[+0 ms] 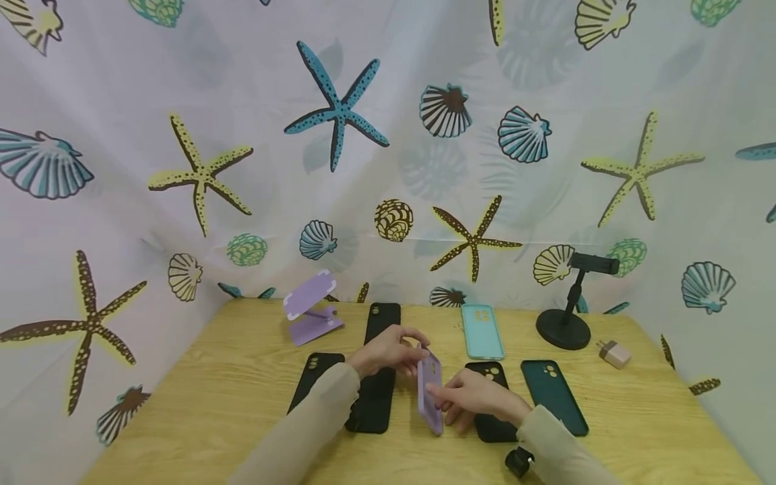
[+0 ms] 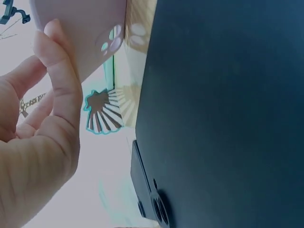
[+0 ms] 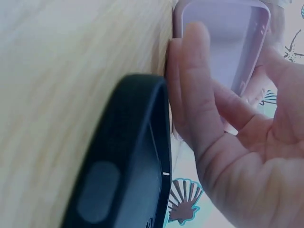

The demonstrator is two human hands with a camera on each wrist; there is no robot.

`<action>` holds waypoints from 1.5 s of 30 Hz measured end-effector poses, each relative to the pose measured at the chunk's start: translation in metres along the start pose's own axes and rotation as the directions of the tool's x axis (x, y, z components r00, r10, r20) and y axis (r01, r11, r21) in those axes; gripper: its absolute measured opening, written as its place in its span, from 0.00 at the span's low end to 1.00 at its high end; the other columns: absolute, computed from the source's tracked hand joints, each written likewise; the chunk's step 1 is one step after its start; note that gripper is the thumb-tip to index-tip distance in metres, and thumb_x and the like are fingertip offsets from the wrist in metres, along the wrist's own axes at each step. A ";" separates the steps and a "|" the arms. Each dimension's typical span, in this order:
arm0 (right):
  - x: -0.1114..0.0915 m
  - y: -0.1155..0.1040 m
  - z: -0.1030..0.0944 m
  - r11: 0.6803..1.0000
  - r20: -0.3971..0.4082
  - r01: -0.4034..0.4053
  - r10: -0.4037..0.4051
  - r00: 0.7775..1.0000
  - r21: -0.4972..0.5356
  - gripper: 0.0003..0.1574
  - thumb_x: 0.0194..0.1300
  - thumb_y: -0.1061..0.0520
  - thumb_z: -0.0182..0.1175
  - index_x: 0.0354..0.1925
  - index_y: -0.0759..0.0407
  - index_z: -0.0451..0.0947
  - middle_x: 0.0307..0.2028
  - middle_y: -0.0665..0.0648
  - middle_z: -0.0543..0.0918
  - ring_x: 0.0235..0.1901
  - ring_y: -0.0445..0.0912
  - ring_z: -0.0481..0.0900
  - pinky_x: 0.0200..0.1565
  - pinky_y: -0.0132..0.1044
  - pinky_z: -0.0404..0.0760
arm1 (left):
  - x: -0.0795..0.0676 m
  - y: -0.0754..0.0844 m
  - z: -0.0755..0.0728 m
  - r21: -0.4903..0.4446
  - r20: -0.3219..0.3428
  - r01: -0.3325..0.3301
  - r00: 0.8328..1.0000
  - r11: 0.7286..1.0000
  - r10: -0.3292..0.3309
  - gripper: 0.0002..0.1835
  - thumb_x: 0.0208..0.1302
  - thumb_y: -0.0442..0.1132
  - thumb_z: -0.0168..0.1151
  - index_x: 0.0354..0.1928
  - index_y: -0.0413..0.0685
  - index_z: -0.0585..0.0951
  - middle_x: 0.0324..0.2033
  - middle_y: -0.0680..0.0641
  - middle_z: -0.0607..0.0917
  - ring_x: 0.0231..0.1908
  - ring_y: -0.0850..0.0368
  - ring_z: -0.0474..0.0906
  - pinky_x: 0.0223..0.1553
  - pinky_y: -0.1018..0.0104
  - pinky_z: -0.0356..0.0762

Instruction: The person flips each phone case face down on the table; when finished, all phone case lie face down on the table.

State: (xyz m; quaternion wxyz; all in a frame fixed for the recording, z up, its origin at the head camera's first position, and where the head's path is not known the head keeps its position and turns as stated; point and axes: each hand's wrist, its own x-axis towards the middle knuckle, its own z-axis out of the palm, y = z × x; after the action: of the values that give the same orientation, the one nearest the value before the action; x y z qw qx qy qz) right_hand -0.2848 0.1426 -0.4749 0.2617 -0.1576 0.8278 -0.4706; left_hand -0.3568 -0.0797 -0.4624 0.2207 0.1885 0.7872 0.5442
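Note:
A lilac phone case (image 1: 429, 370) stands tilted on its edge over the middle of the wooden table. My left hand (image 1: 391, 350) pinches its upper end between thumb and fingers, near the camera holes seen in the left wrist view. Against the case's open inner side, my right hand (image 1: 475, 396) has its fingers stretched out; in the right wrist view they overlap the case (image 3: 228, 47). Beneath the right hand lies a black phone case (image 1: 497, 428), partly covered. Black cases (image 1: 370, 407) lie under and beside the left hand, which hides part of them.
A light blue case (image 1: 483, 337) and a dark teal case (image 1: 554, 397) lie to the right. Behind stand a purple phone stand (image 1: 315, 323) and a black phone stand (image 1: 564, 329). A plug charger (image 1: 615, 353) sits near the right edge. Another black case (image 1: 312, 377) is at left.

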 end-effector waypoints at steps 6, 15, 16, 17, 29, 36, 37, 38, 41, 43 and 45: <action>0.000 -0.002 0.003 0.999 -0.033 -0.044 0.044 0.999 -0.015 0.37 0.64 0.29 0.57 0.39 0.62 0.86 0.30 0.58 0.88 0.27 0.49 0.87 0.30 0.43 0.86 | 0.002 0.002 0.007 -0.064 -0.008 0.032 0.999 0.997 -0.032 0.22 0.68 0.38 0.62 0.61 0.37 0.75 0.21 0.45 0.83 0.19 0.58 0.82 0.34 0.50 0.85; 0.000 -0.006 0.000 0.998 -0.001 -0.052 0.052 0.999 0.048 0.36 0.64 0.31 0.59 0.40 0.64 0.84 0.32 0.60 0.88 0.29 0.51 0.88 0.31 0.44 0.86 | 0.003 0.003 0.008 -0.100 0.032 0.035 0.999 0.994 -0.032 0.25 0.68 0.40 0.62 0.64 0.39 0.72 0.37 0.39 0.83 0.28 0.52 0.86 0.40 0.51 0.85; 0.000 -0.005 -0.001 0.997 0.008 -0.044 0.043 0.999 0.062 0.35 0.65 0.33 0.59 0.41 0.65 0.84 0.32 0.60 0.88 0.29 0.51 0.88 0.31 0.44 0.86 | 0.004 0.003 0.008 -0.106 0.040 0.035 0.999 0.994 -0.031 0.25 0.68 0.40 0.62 0.65 0.40 0.71 0.40 0.39 0.83 0.31 0.51 0.86 0.42 0.51 0.85; -0.001 -0.005 -0.002 0.996 0.017 -0.037 0.036 0.999 0.075 0.34 0.65 0.34 0.59 0.43 0.65 0.84 0.33 0.60 0.88 0.30 0.51 0.88 0.31 0.44 0.86 | 0.005 0.002 0.008 -0.112 0.047 0.037 0.998 0.993 -0.032 0.26 0.68 0.40 0.63 0.65 0.40 0.71 0.42 0.38 0.82 0.33 0.49 0.86 0.43 0.50 0.84; -0.007 -0.002 -0.012 0.980 0.131 0.001 -0.028 0.991 0.201 0.32 0.71 0.42 0.56 0.57 0.68 0.76 0.40 0.66 0.87 0.40 0.55 0.87 0.36 0.45 0.86 | 0.007 0.000 0.013 -0.151 0.127 0.121 0.987 0.981 -0.102 0.31 0.69 0.47 0.61 0.67 0.39 0.67 0.48 0.37 0.81 0.43 0.44 0.86 0.47 0.51 0.83; -0.010 -0.001 -0.016 0.975 0.181 -0.003 -0.037 0.983 0.220 0.30 0.74 0.45 0.53 0.59 0.68 0.75 0.42 0.64 0.87 0.43 0.54 0.86 0.39 0.46 0.86 | 0.010 -0.004 0.012 -0.141 0.120 0.134 0.986 0.981 -0.117 0.34 0.67 0.50 0.63 0.68 0.39 0.66 0.46 0.38 0.83 0.44 0.43 0.85 0.47 0.51 0.83; -0.010 -0.001 -0.017 0.974 0.190 -0.004 -0.040 0.981 0.227 0.30 0.74 0.45 0.53 0.60 0.68 0.74 0.43 0.64 0.87 0.44 0.54 0.86 0.40 0.46 0.86 | 0.010 -0.004 0.012 -0.138 0.122 0.136 0.985 0.981 -0.120 0.34 0.67 0.51 0.63 0.68 0.40 0.66 0.46 0.38 0.83 0.44 0.43 0.85 0.46 0.51 0.83; -0.010 -0.001 -0.017 0.972 0.199 -0.006 -0.042 0.979 0.234 0.30 0.75 0.46 0.52 0.61 0.69 0.73 0.43 0.64 0.87 0.44 0.53 0.86 0.40 0.46 0.86 | 0.010 -0.005 0.012 -0.133 0.123 0.138 0.985 0.981 -0.122 0.35 0.67 0.51 0.63 0.68 0.41 0.66 0.47 0.38 0.83 0.45 0.44 0.85 0.46 0.51 0.83; -0.011 0.000 -0.018 0.968 0.222 -0.010 -0.048 0.974 0.252 0.30 0.76 0.47 0.51 0.62 0.69 0.71 0.45 0.64 0.86 0.45 0.52 0.85 0.41 0.47 0.86 | 0.010 -0.006 0.012 -0.116 0.124 0.141 0.984 0.983 -0.126 0.35 0.66 0.52 0.64 0.69 0.42 0.65 0.48 0.39 0.82 0.46 0.45 0.84 0.46 0.52 0.84; -0.011 0.001 -0.018 0.966 0.232 -0.011 -0.052 0.971 0.260 0.30 0.76 0.47 0.50 0.63 0.69 0.71 0.46 0.64 0.86 0.45 0.51 0.85 0.41 0.47 0.86 | 0.010 -0.006 0.012 -0.106 0.129 0.139 0.984 0.985 -0.125 0.35 0.66 0.52 0.63 0.69 0.43 0.65 0.50 0.38 0.81 0.47 0.45 0.84 0.46 0.51 0.84; -0.011 0.001 -0.018 0.965 0.237 -0.006 -0.059 0.970 0.262 0.29 0.76 0.48 0.50 0.62 0.68 0.72 0.46 0.64 0.86 0.46 0.52 0.84 0.41 0.47 0.86 | 0.010 -0.006 0.012 -0.092 0.135 0.138 0.983 0.986 -0.125 0.35 0.66 0.53 0.63 0.69 0.44 0.65 0.54 0.37 0.78 0.49 0.44 0.82 0.46 0.50 0.83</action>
State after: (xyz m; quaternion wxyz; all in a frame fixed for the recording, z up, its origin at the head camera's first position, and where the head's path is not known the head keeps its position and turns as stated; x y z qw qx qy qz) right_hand -0.2863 0.1618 -0.4650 0.3730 -0.1894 0.7182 -0.5561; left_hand -0.3583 -0.0671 -0.4733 0.3160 0.1594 0.7534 0.5542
